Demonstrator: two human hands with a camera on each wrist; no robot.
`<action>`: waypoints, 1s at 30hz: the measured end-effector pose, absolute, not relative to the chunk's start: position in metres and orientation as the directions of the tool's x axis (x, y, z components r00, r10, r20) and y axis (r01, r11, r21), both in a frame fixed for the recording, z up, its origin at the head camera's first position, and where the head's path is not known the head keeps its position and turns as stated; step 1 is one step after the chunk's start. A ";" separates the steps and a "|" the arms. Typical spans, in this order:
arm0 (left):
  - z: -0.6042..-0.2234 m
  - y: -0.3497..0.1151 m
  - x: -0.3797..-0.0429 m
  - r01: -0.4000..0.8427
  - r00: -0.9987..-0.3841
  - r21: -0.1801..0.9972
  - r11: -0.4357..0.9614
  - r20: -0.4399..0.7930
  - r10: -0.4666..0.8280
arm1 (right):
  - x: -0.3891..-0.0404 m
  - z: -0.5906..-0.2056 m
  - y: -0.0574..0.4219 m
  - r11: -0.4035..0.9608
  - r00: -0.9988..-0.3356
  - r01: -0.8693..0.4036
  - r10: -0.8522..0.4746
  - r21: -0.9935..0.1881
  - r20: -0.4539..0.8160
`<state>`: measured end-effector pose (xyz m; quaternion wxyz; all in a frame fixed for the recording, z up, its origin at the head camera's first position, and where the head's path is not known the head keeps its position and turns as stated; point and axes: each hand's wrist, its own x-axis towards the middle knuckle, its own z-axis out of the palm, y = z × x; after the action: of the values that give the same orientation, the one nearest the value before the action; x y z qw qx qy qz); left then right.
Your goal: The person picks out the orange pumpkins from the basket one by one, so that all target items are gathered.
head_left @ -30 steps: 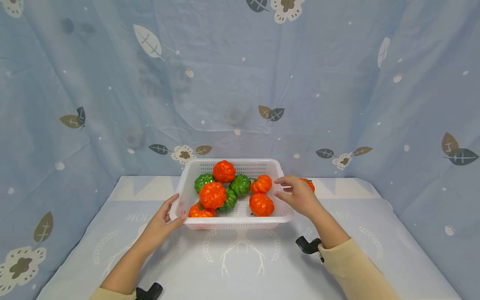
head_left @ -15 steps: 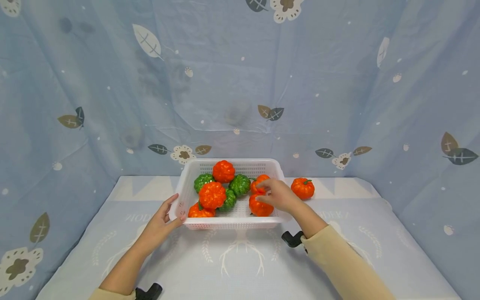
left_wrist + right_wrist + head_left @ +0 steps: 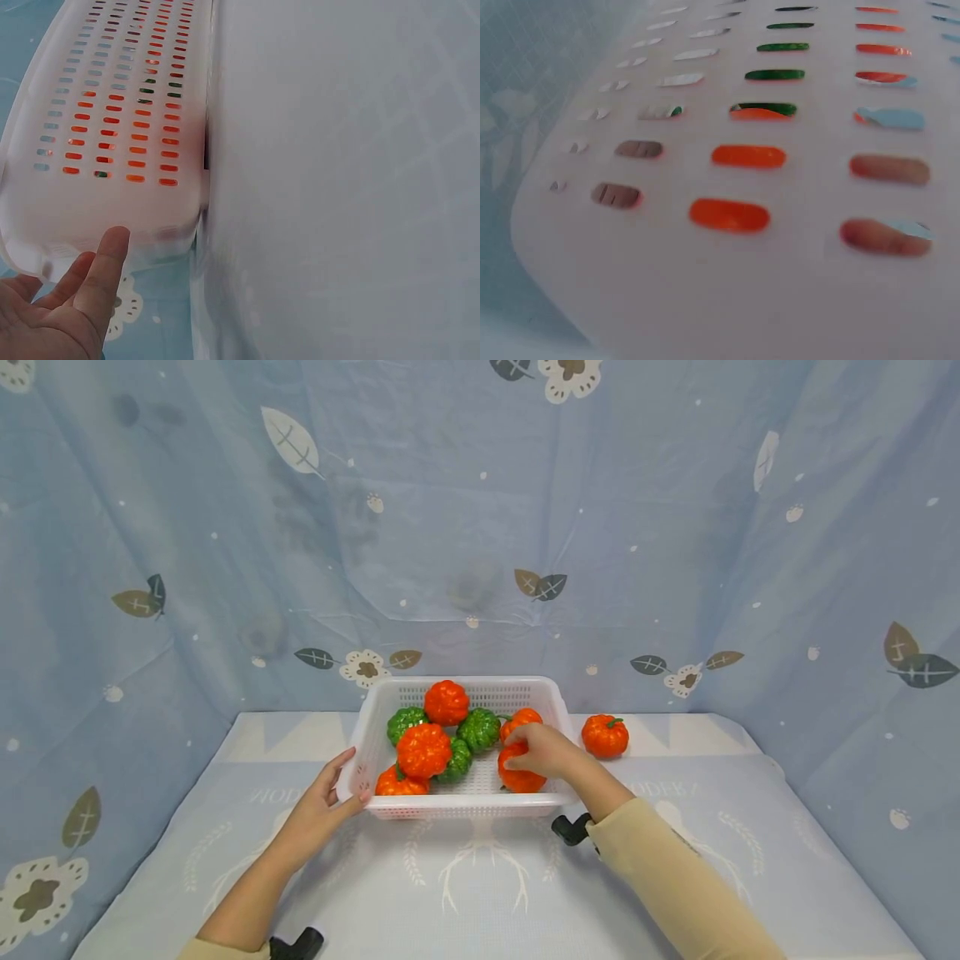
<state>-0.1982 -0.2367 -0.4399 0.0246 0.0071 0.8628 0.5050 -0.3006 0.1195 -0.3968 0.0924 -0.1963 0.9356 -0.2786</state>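
Observation:
A white slotted plastic basket (image 3: pixel 465 802) stands on the table with red-orange and green bell peppers inside. At its front left corner my left hand (image 3: pixel 322 810) holds on, with the thumb at the front rim and the fingers along the left side. The left wrist view shows that hand (image 3: pixel 67 315) against the basket wall (image 3: pixel 112 202). My right hand (image 3: pixel 546 753) reaches over the right rim and grips the front right red-orange bell pepper (image 3: pixel 525 783), covering part of it. Through the slots in the right wrist view, skin (image 3: pixel 885 236) shows on both sides of an orange patch (image 3: pixel 729 216).
One red-orange bell pepper (image 3: pixel 605 737) lies on the table to the right of the basket. Another (image 3: pixel 522 720) sits behind the gripped one. A green bell pepper (image 3: pixel 478 729) is to its left. A patterned blue curtain (image 3: pixel 480 527) hangs behind the table.
My right hand has moved left from beside the pepper on the table into the basket, and its fingers have come down around the front right pepper. The left hand stays at the corner.

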 end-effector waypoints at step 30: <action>-0.439 -0.235 -0.197 -0.014 -0.999 0.873 0.488 -0.032 0.029 | -0.295 -0.392 0.114 0.792 -0.907 -0.260 -0.396 -0.553 -0.140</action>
<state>-0.1966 -0.2355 -0.4387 0.0213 0.0044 0.8624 0.5058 -0.2951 0.1135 -0.3923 0.1254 -0.1749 0.9381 -0.2714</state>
